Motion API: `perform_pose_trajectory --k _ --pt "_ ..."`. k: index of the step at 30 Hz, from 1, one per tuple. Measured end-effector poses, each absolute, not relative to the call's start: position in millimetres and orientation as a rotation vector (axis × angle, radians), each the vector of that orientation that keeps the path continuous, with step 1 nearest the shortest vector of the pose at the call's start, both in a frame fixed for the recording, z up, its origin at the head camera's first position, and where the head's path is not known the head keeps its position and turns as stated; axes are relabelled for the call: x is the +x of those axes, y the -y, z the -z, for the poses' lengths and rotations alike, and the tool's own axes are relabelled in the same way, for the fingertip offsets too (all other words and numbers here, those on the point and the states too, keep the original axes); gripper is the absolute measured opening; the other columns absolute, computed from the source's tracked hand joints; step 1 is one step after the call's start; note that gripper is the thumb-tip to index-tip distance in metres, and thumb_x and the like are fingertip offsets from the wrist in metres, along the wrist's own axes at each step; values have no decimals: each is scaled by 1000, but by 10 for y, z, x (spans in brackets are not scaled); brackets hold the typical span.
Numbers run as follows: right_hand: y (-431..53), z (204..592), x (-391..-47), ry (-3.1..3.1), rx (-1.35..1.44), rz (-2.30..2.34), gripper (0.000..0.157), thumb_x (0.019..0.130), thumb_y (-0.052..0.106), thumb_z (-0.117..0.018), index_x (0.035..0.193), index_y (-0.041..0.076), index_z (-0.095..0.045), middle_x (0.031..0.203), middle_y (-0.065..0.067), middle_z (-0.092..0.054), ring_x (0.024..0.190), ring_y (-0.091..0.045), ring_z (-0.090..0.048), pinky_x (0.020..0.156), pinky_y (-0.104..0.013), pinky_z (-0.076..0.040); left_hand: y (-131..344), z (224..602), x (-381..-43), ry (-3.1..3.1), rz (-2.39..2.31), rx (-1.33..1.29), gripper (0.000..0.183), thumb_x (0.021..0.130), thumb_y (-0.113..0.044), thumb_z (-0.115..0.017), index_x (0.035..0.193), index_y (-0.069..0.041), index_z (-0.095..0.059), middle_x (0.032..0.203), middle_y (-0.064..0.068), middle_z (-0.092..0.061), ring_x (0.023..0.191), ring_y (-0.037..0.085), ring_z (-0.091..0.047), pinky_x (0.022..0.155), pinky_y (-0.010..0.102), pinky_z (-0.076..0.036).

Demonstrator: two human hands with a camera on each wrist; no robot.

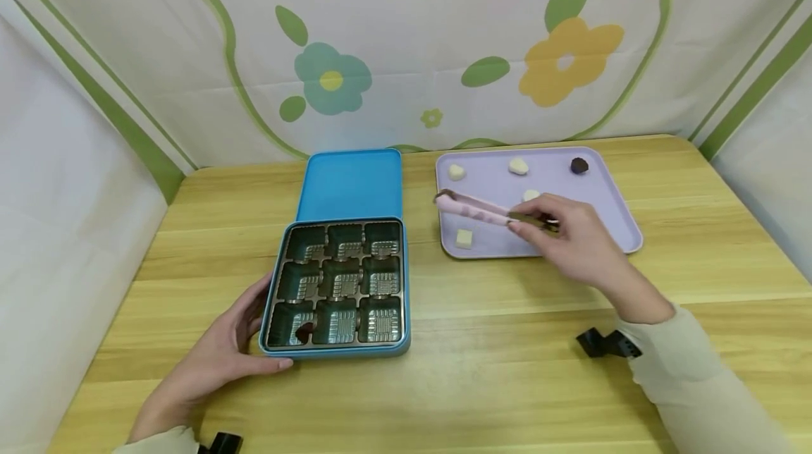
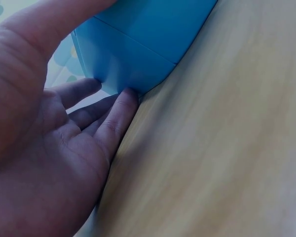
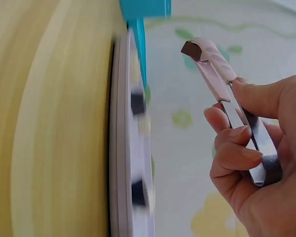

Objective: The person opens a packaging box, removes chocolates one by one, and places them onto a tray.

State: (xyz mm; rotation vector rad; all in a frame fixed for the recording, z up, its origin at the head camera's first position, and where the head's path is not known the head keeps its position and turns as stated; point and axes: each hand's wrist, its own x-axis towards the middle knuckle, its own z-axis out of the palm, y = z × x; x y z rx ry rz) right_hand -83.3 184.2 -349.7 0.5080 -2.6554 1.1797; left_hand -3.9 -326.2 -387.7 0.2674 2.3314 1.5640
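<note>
My right hand (image 1: pixel 574 242) grips pink-tipped metal tongs (image 1: pixel 472 211) above the lilac tray (image 1: pixel 596 204). A dark brown chocolate (image 3: pixel 191 50) is pinched between the tong tips, lifted over the tray's left part. At the near left corner of a blue tin (image 1: pixel 403 306), my left hand (image 1: pixel 216 359) holds the side, thumb along the front and fingers (image 2: pixel 121 116) against the left wall. Inside the tin is a dark plastic insert (image 1: pixel 319 285) with several square compartments. One heart-like dark chocolate (image 1: pixel 304 332) lies in the front left compartment.
Behind the tin lies its blue lid (image 1: pixel 352 186). The tray carries several white chocolates, including a heart-shaped one (image 1: pixel 456 172) and a square one (image 1: pixel 464 238), plus a round dark chocolate (image 1: pixel 579 166) at back right. A patterned cloth (image 1: pixel 406 52) hangs behind the wooden table (image 1: pixel 482 376).
</note>
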Motion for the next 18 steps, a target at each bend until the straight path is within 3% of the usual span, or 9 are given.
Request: perform_pose_trajectory --k 4,8,15,18 --pt "-2164 3511 -801 2715 300 -1132 13 100 17 -79 112 15 -83 96 -2 -76 81 -8 -54 67 -19 -42 3270 3882 -26 -2346 -1554 270 122 79 -2 -94 174 -24 -20 172 20 -34 135 -9 -51 105 7 -44" --pt "-2503 3557 -760 2790 133 -1059 18 103 27 -76 115 14 -82 89 1 -70 75 -8 -51 58 -23 -41 3278 3890 -13 -2343 -1555 257 120 80 -2 -93 173 -26 -22 170 14 -38 134 -5 -52 104 9 -45" --pt "-3149 3661 -639 2863 -221 -1072 42 105 44 -70 129 11 -73 86 32 -62 73 -4 -51 57 -26 -42 3265 3879 -25 -2335 -1542 236 120 81 -5 -93 173 -28 -21 172 17 -35 134 -6 -51 103 9 -45" --pt "-3335 3742 -600 2863 -308 -1035 45 104 48 -69 129 10 -72 85 39 -59 74 0 -52 57 -25 -43 3266 3879 -36 -2343 -1540 246 120 80 -4 -94 173 -27 -21 171 18 -36 133 -5 -53 103 9 -46"
